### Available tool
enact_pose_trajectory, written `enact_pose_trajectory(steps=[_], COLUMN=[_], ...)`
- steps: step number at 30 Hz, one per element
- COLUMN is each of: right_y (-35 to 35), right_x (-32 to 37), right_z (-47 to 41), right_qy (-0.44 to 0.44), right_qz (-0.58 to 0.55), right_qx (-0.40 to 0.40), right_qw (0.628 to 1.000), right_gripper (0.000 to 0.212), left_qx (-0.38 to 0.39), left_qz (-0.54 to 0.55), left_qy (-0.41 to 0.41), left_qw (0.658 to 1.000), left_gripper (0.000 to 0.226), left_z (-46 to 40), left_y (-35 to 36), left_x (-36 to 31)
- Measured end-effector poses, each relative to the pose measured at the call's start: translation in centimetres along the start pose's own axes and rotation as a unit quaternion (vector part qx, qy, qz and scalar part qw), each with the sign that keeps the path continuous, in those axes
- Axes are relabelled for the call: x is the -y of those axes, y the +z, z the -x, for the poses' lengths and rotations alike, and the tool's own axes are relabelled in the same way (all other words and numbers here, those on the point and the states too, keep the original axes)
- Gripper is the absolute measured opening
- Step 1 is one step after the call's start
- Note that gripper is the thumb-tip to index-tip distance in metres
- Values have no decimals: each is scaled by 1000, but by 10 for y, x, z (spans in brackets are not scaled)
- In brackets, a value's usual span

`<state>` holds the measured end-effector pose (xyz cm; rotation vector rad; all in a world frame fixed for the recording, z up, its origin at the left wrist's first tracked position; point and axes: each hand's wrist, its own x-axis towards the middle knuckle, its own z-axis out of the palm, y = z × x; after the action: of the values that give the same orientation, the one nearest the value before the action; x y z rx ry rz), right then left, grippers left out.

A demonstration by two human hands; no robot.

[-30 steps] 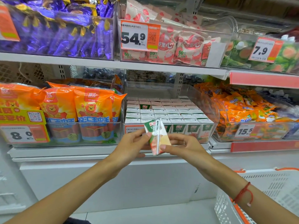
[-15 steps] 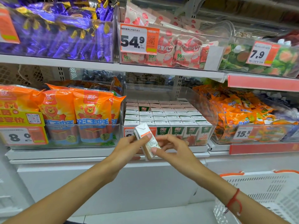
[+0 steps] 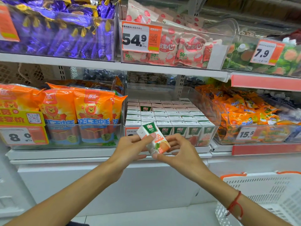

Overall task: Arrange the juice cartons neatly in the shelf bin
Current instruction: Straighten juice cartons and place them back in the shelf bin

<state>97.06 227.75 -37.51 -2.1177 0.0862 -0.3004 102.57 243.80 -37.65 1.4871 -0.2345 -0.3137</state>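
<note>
A small white, green and orange juice carton is tilted in front of the shelf, top leaning left, printed front toward me. My left hand pinches its upper part, thumb on the front face. My right hand holds its lower end with curled fingers. Behind them a clear shelf bin holds several rows of matching cartons standing upright; one carton in the back rows sits lower, its green face showing.
Orange sausage packs fill the bin to the left, orange snack packets the bin to the right. An upper shelf overhangs the bins. A white basket with orange handles stands at lower right.
The carton was turned in both hands: first edge-on, then showing its white side, now its printed front faces me. Hands stayed in front of the bin.
</note>
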Motion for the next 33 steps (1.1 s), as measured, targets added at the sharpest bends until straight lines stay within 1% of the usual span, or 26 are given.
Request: enact_pose_trajectory(steps=[2, 3, 5, 7, 9, 11, 14, 16, 20, 22, 24, 26, 29, 30, 31, 32, 33], right_y=[2, 0, -8, -15, -19, -18, -21, -25, -30, -30, -29, -28, -27, -27, -27, -26, -24], right_x=[-1, -1, 0, 2, 4, 6, 8, 9, 6, 3, 3, 3, 4, 5, 5, 5, 4], right_z=[1, 0, -2, -2, -2, -2, -2, -2, -2, -2, -2, -2, -3, -3, -3, -2, 0], right_qy=[-20, -11, 23, 40, 46, 48, 43, 31, 6, 4, -8, -29, -67, -75, -82, -91, -102], right_qz=[43, 22, -68, -133, -156, -178, -197, -197, -185, -189, -184, -164, -116, -106, -103, -99, -86], right_qx=[11, 28, 70, 89, 81, 61, 28, 28, 50, 56, 49, 19, -51, -66, -69, -57, -30], right_qw=[999, 999, 995, 986, 983, 981, 979, 979, 981, 980, 982, 986, 990, 989, 989, 989, 991], right_gripper=[51, 50, 49, 57, 62, 63, 61, 53, 37, 36, 35, 32, 17, 13, 12, 17, 26], left_qx=[-6, -7, -5, 3, 3, -13, -32, -35, -35, -28, -11, 18, 85, 97, 94, 85, 71], left_qz=[-10, -25, -77, -136, -204, -258, -294, -303, -306, -307, -299, -284, -193, -169, -152, -130, -101], left_qy=[16, 35, 92, 152, 209, 257, 311, 332, 341, 333, 318, 296, 239, 221, 208, 194, 176], left_qw=[1000, 999, 993, 979, 956, 931, 903, 893, 888, 891, 900, 912, 948, 956, 962, 969, 977], left_gripper=[6, 10, 20, 32, 43, 49, 51, 55, 59, 59, 53, 48, 45, 45, 44, 44, 46], left_z=[0, 0, 1, 3, 4, 5, 7, 8, 6, 6, 5, 5, 7, 8, 8, 8, 7], left_y=[0, -1, -5, -7, -7, -6, -6, -5, -7, -7, -7, -7, -5, -3, -1, 0, 0], left_x=[-1, -1, -3, -5, -6, -6, -6, -8, -7, -6, -6, -5, -4, -3, -3, -3, -4])
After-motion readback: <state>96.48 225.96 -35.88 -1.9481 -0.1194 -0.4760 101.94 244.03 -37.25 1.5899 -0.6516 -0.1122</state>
